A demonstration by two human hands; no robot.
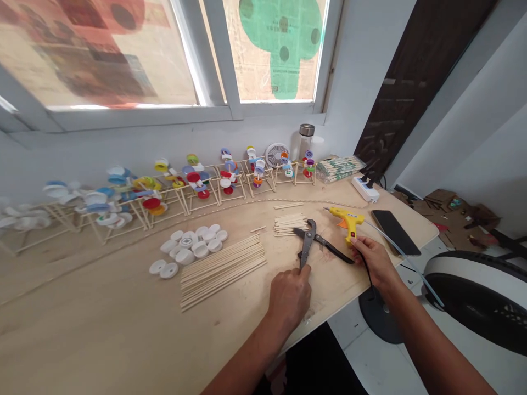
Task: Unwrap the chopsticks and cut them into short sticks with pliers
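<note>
On the plywood bench (123, 329): left hand (290, 296) clenched on metal cutters (308, 241), tips pointing away from the person.
Right hand (373, 263) grasping yellow glue gun (349, 219), nozzle left (long glue stick (405, 262) trailing back).

the plywood bench (102, 334) carries loose wooden sticks (222, 271), white bottle caps (191, 247) just left of them, and cap-and-stick models (193, 184) beyond them.
</note>
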